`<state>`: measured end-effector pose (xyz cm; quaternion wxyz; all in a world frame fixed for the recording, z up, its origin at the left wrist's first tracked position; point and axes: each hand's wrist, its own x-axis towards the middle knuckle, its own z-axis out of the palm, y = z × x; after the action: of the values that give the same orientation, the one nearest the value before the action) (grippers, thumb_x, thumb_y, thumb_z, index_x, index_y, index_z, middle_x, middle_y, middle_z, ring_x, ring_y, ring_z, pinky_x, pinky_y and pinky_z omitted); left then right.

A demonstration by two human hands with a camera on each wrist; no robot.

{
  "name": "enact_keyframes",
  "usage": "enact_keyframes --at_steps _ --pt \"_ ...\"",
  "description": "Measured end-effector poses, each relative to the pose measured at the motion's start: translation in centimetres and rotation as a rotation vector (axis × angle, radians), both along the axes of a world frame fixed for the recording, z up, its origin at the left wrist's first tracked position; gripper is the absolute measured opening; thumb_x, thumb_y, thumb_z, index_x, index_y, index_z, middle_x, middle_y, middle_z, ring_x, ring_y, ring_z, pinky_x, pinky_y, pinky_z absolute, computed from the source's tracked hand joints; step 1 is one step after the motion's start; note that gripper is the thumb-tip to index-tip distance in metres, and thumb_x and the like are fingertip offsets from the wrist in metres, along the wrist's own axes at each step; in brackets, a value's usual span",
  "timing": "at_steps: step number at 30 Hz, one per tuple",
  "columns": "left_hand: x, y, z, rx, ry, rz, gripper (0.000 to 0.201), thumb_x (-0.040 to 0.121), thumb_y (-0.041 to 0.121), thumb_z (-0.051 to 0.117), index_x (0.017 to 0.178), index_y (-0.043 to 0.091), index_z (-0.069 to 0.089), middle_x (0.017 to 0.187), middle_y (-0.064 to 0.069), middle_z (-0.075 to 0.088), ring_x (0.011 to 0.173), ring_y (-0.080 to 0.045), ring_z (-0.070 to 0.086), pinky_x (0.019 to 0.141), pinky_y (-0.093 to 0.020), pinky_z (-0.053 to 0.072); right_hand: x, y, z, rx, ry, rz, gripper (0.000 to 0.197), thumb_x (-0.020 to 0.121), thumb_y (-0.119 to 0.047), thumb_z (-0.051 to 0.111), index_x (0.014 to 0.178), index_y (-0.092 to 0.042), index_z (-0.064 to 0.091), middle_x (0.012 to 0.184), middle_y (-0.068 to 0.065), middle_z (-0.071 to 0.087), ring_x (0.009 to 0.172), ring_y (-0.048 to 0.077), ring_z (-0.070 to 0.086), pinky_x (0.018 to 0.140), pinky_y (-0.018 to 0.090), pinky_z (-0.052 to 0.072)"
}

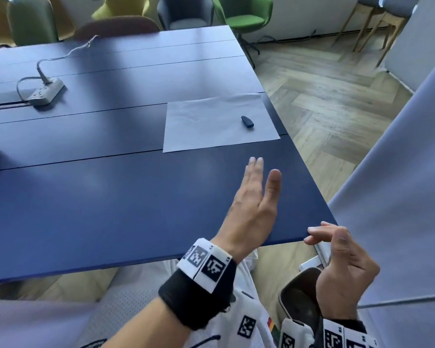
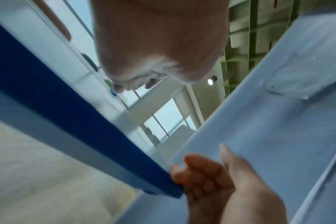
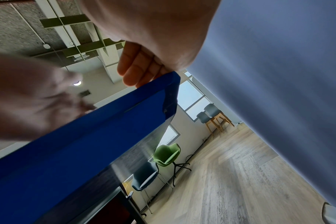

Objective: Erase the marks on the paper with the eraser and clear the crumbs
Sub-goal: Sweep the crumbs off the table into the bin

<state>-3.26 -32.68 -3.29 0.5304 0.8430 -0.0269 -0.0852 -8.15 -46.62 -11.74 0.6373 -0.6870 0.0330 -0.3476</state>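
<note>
A white sheet of paper (image 1: 211,126) lies near the right edge of the blue table (image 1: 111,197), and a small dark eraser (image 1: 247,122) rests on its right part. No marks or crumbs can be made out on the sheet. My left hand (image 1: 264,169) stands edge-on over the tabletop, fingers straight, a little nearer me than the paper. My right hand (image 1: 324,234) is cupped at the table's near right corner, fingertips touching the edge and holding nothing. The right wrist view shows those fingers (image 3: 138,65) against the corner (image 3: 169,84).
A white power strip (image 1: 45,92) with its cable sits at the far left of the table. Coloured chairs (image 1: 246,13) stand behind the far edge. A pale grey panel (image 1: 399,197) rises close on the right. Wooden floor lies beyond the right edge.
</note>
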Motion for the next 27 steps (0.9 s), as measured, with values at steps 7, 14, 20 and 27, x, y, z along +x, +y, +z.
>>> enact_keyframes --at_steps 7,14,20,27 --pt "-1.9 10.2 -3.4 0.858 0.169 0.334 0.111 0.074 0.079 -0.019 0.154 0.003 -0.007 0.162 -0.015 -0.014 0.149 -0.023 -0.018 0.119 -0.046 -0.013 0.2 0.1 -0.2 0.003 -0.022 0.028 0.050 0.100 -0.043 0.039 0.077 -0.010 0.067 0.061 0.001 0.061 0.077 0.018 0.062 0.089 0.025 0.044" --pt "-0.4 -0.7 -4.2 0.656 -0.008 -0.012 0.109 0.068 0.076 -0.028 0.154 0.010 -0.013 0.160 -0.008 -0.022 0.145 -0.016 -0.028 0.114 -0.035 -0.024 0.0 -0.2 -0.1 0.028 -0.010 0.038 0.051 0.098 -0.047 0.040 0.076 -0.011 0.068 0.060 0.005 0.060 0.079 0.027 0.062 0.089 0.025 0.044" --pt "-1.4 -0.8 -1.0 -0.165 -0.124 0.179 0.078 0.090 0.067 0.013 0.153 0.023 0.027 0.158 0.013 0.024 0.141 0.010 0.017 0.114 -0.010 0.011 0.1 -1.0 0.5 0.319 -0.077 0.130 0.049 0.097 -0.044 0.044 0.067 -0.016 0.072 0.060 0.009 0.065 0.068 0.034 0.058 0.091 0.043 0.046" --pt "-1.9 3.0 -4.0 0.664 -0.012 0.193 0.101 0.075 0.073 -0.020 0.154 0.009 -0.013 0.162 -0.008 -0.016 0.147 -0.016 -0.023 0.117 -0.035 -0.020 0.4 -1.3 0.4 0.325 -0.067 0.175 0.049 0.098 -0.043 0.043 0.071 -0.015 0.073 0.065 0.008 0.068 0.063 0.029 0.060 0.091 0.038 0.048"
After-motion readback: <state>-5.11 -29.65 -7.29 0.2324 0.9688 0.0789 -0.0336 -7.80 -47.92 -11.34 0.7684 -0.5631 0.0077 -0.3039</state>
